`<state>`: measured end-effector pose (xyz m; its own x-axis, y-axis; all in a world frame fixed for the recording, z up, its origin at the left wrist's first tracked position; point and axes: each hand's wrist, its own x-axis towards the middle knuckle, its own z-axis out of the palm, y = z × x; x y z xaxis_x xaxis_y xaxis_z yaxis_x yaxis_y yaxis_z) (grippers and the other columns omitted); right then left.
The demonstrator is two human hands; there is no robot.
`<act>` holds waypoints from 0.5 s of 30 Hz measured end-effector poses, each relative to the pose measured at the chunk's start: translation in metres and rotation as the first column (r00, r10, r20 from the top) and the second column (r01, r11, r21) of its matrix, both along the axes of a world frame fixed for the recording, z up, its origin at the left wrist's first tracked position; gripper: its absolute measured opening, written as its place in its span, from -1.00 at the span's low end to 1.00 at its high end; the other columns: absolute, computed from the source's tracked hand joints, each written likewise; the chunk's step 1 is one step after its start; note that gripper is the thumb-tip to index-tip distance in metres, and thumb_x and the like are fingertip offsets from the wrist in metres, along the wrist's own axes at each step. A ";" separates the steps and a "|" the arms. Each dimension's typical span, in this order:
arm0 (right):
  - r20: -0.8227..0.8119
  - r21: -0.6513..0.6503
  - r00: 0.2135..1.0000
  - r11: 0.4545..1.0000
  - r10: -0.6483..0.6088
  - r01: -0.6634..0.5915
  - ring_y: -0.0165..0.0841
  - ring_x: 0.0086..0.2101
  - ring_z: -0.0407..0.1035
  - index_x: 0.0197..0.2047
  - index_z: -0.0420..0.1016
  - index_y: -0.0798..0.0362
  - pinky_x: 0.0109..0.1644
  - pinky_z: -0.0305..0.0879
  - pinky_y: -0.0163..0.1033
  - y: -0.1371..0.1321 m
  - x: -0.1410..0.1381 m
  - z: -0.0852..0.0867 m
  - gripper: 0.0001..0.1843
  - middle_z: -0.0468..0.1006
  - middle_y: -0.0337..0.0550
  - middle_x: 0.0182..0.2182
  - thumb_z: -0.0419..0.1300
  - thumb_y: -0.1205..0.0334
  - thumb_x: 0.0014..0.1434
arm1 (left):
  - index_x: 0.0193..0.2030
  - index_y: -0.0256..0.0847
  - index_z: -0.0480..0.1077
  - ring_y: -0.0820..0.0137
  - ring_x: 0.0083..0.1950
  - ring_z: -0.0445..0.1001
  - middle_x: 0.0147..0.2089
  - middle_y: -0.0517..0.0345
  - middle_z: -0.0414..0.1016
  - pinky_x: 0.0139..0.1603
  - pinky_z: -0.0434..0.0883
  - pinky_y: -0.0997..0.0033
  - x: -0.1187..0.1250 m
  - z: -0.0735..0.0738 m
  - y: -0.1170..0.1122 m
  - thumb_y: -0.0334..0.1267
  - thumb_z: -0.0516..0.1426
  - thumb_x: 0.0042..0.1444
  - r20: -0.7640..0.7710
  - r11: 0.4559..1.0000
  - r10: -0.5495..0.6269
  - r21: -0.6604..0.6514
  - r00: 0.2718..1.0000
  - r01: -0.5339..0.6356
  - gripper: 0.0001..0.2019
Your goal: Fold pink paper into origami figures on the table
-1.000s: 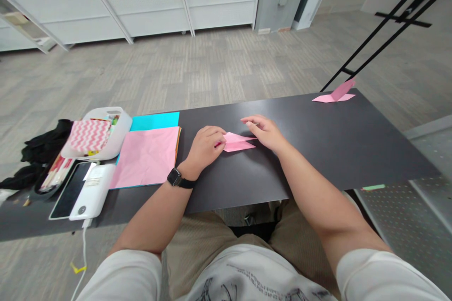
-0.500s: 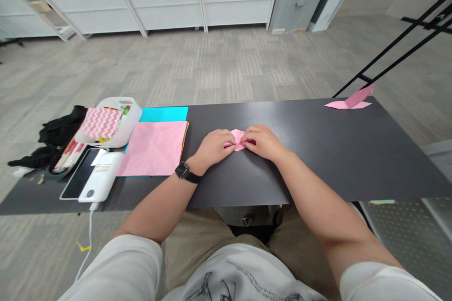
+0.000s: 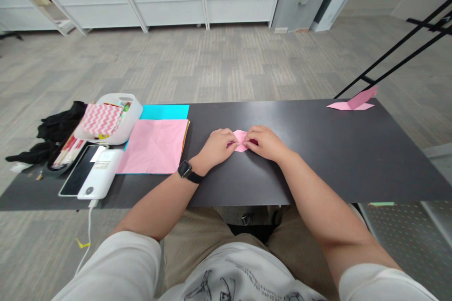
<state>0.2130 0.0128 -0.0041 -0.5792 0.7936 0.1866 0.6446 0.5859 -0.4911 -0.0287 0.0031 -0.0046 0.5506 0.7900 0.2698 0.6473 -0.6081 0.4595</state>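
A small folded piece of pink paper (image 3: pixel 240 137) lies on the dark table between my two hands. My left hand (image 3: pixel 219 145), with a black watch on its wrist, pinches the paper's left side between thumb and fingers. On the opposite side my right hand (image 3: pixel 264 143) is closed on the paper's right edge. Both sets of fingertips cover parts of the folds, so their exact shape is hidden. To the left of my hands rests a stack of square paper (image 3: pixel 155 146) with a pink sheet on top.
A folded pink paper figure (image 3: pixel 355 101) stands at the table's far right corner. On the left are a white basket (image 3: pixel 132 113), a phone (image 3: pixel 78 176), a white power bank (image 3: pixel 100 174) with a cable, and black cloth (image 3: pixel 61 122). Black metal bars (image 3: pixel 395 54) rise beyond the right end.
My fingertips have moved slightly apart, and more of the paper's middle shows, looking flatter. The whole view has shifted slightly.
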 end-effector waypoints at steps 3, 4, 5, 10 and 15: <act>-0.005 -0.001 1.000 1.000 -0.030 0.030 -0.19 -0.13 0.43 -0.22 0.64 -0.04 0.08 0.29 -0.04 0.001 -0.001 -0.003 -0.88 0.58 -0.11 -0.17 0.28 0.21 0.39 | -0.21 -0.16 0.62 0.22 -0.06 0.55 -0.12 0.06 0.63 0.10 0.44 0.13 0.001 0.004 0.000 -0.28 0.21 0.38 -0.040 0.999 0.011 -0.032 0.999 -0.013 -0.85; -0.010 0.000 0.999 0.999 -0.044 0.044 -0.19 -0.13 0.43 -0.22 0.63 -0.04 0.08 0.30 -0.03 0.001 -0.002 -0.004 -0.88 0.57 -0.10 -0.17 0.28 0.20 0.38 | -0.21 -0.17 0.62 0.23 -0.05 0.55 -0.12 0.06 0.63 0.11 0.44 0.13 0.001 0.006 0.000 -0.28 0.21 0.38 -0.046 0.999 0.016 -0.039 0.999 -0.018 -0.85; -0.015 0.001 0.998 0.998 -0.057 0.057 -0.19 -0.13 0.42 -0.23 0.63 -0.04 0.09 0.31 -0.02 0.001 -0.003 -0.004 -0.89 0.56 -0.10 -0.17 0.29 0.20 0.37 | -0.22 -0.18 0.62 0.23 -0.05 0.56 -0.12 0.06 0.62 0.11 0.44 0.14 0.002 0.007 0.000 -0.29 0.21 0.37 -0.047 0.999 0.023 -0.044 0.999 -0.025 -0.85; -0.027 0.008 0.997 0.997 -0.075 0.075 -0.19 -0.12 0.41 -0.27 0.60 -0.03 0.10 0.32 -0.02 0.001 -0.004 -0.005 -0.89 0.53 -0.11 -0.17 0.33 0.21 0.34 | -0.26 -0.18 0.60 0.25 -0.06 0.56 -0.13 0.05 0.60 0.08 0.47 0.18 0.003 0.007 0.000 -0.30 0.22 0.34 -0.028 0.997 0.045 -0.056 0.999 -0.046 -0.85; -0.016 0.010 0.995 0.995 -0.098 0.098 -0.17 -0.09 0.41 -0.28 0.59 -0.03 0.12 0.31 -0.02 0.002 -0.005 -0.008 -0.88 0.55 -0.10 -0.15 0.32 0.20 0.34 | -0.29 -0.19 0.58 0.27 -0.08 0.55 -0.13 0.06 0.59 0.05 0.48 0.21 0.003 0.005 0.001 -0.33 0.23 0.32 -0.014 0.997 0.056 -0.054 0.998 -0.057 -0.87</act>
<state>0.2075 0.0149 -0.0120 -0.4959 0.8440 0.2044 0.6912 0.5261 -0.4954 -0.0253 0.0044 0.0001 0.5077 0.8332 0.2189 0.6858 -0.5447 0.4827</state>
